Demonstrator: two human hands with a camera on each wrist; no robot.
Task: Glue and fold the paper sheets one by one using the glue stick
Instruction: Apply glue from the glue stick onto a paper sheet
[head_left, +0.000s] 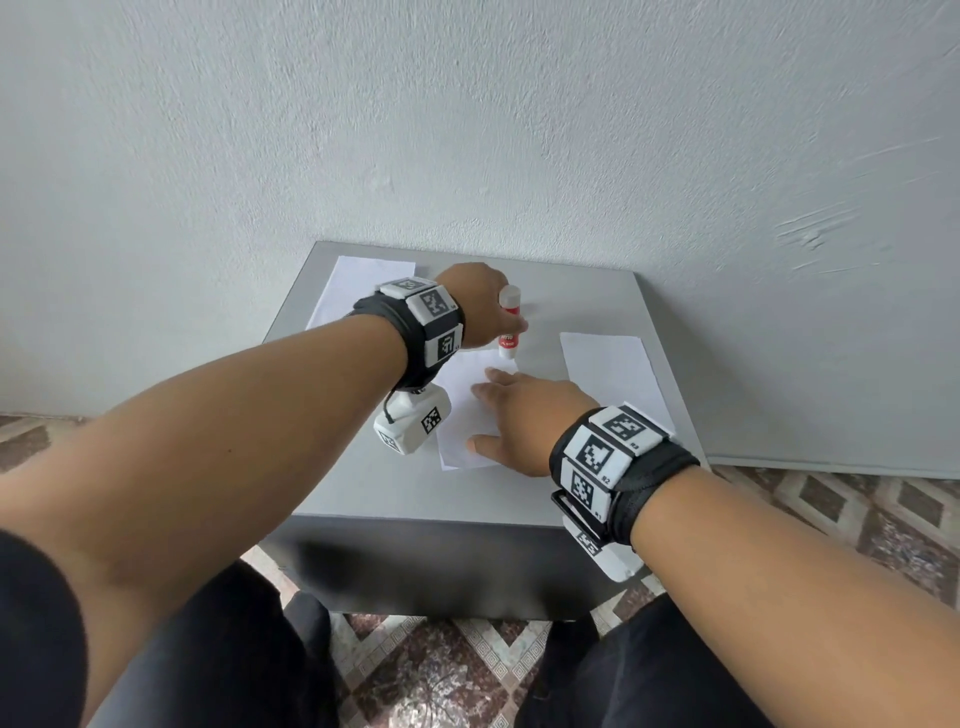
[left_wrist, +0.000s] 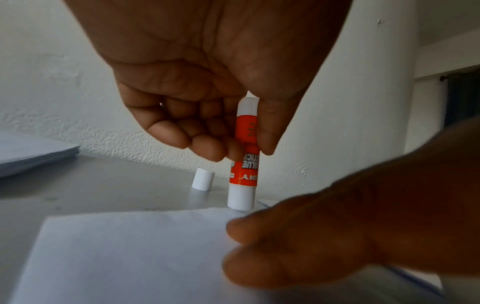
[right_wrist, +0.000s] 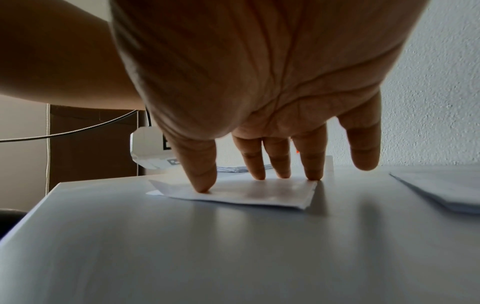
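- Centrally, on a grey surface, the right hand presses a folded paper sheet flat with straight, spread fingers.
- Left hand grips an upright glue stick between thumb and curled fingers, its lower end at the sheet's far edge.
- Its white cap stands just beside it.
- 2 paper stacks lie apart: a left stack, a right stack.

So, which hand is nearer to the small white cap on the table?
Left. The left hand holds the glue stick just beside the cap; the right hand presses the folded sheet, nearer the person.
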